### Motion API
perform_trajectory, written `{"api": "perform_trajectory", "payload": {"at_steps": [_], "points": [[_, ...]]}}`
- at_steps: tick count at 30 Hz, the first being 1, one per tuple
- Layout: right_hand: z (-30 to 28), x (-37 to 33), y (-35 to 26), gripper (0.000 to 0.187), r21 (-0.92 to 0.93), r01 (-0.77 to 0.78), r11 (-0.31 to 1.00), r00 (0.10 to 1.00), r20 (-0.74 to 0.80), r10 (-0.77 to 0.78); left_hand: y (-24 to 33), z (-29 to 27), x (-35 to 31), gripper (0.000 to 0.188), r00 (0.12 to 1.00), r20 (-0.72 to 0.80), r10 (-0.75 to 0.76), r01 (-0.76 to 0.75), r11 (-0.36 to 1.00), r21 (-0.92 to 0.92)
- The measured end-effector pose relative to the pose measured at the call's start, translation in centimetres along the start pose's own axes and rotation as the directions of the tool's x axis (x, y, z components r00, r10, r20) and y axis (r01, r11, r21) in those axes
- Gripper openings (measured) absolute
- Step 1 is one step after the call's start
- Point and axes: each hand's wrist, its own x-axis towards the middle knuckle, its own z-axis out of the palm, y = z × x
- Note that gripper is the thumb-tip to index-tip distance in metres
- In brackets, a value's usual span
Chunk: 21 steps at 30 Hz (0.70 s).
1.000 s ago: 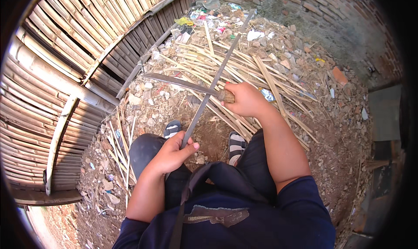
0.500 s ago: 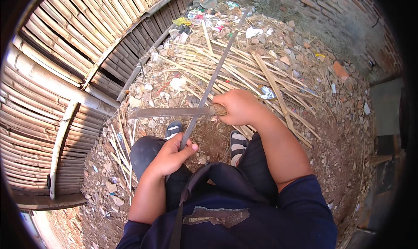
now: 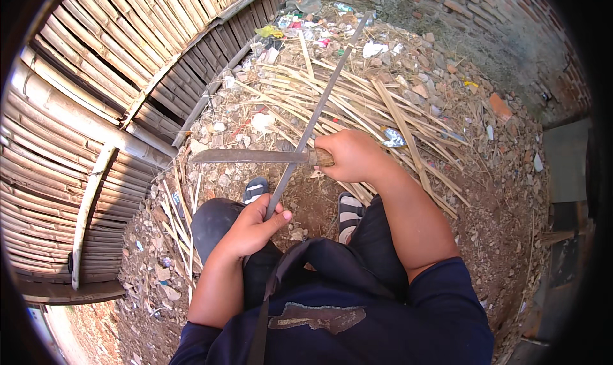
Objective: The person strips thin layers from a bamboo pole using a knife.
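Observation:
My right hand (image 3: 351, 155) grips the wooden handle of a large knife (image 3: 246, 156), whose broad, brownish blade points left. The blade lies crosswise against a long, narrow greyish bamboo strip (image 3: 327, 93), near the handle. Below that crossing, my left hand (image 3: 254, 228) pinches the strip's near end between thumb and fingers, above my left knee. From there the strip slants up and away to the right. Under its far part, a loose heap of pale split bamboo strips (image 3: 357, 106) lies on the ground.
A bamboo-slat wall (image 3: 115, 52) rises on the left, and a brick wall (image 3: 476, 10) stands at the far right. Rubble and litter, including a yellow plastic bag (image 3: 269, 31), cover the ground. More thin strips (image 3: 181, 228) lie beside my left knee.
The knife blade has shifted slightly farther along the strip, away from my left hand, and now lies more level. My left hand has barely moved.

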Motion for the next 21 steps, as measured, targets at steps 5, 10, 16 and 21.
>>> {"api": "perform_trajectory", "payload": {"at_steps": [5,10,16,21], "points": [[-0.08,0.02,0.02,0.028,0.019,-0.031,0.999,0.999,0.013,0.03,-0.33,-0.03,0.06,0.022,1.0,-0.003,0.021,-0.021,1.0,0.006],[0.76,0.24,0.84,0.026,0.037,0.011,0.999,0.999,-0.035,-0.01,0.18,0.06,0.0,0.021,1.0,0.0,0.004,-0.004,1.0,0.013],[0.62,0.28,0.49,0.027,0.023,0.014,1.0,1.0,-0.013,-0.014,-0.44,0.01,0.12,0.02,1.0,0.001,0.002,-0.002,1.0,-0.031],[0.55,0.1,0.31,0.029,0.004,0.017,1.0,1.0,-0.025,-0.017,-0.14,0.03,0.06,0.02,1.0,0.007,-0.012,0.013,0.999,-0.04]]}}
